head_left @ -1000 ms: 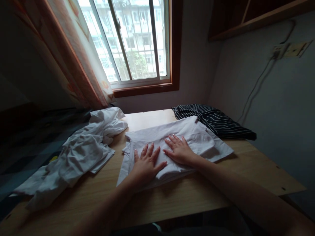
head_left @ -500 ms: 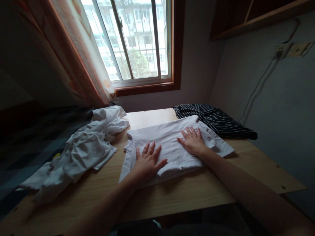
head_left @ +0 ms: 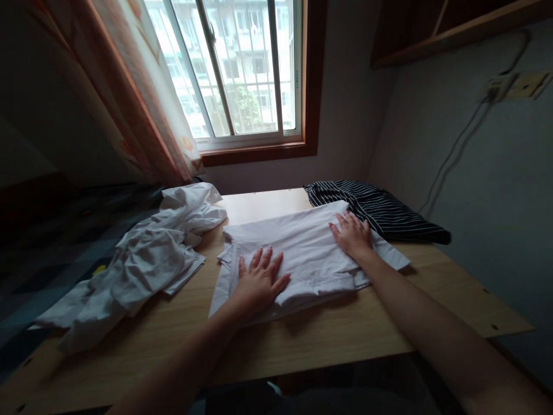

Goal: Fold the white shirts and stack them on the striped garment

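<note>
Head: striped fabric [head_left: 380,213] beside folded garment [head_left: 300,248]

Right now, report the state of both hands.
Left hand: open, laid on the folded white garment.
Right hand: open, laid on the same garment, toward its right side.

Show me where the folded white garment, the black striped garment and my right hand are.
Folded white garment [head_left: 305,248]: head view, middle of its upper surface.
Black striped garment [head_left: 382,214]: head view, middle of its striped cloth.
Right hand [head_left: 355,237]: head view, back of the hand.
</note>
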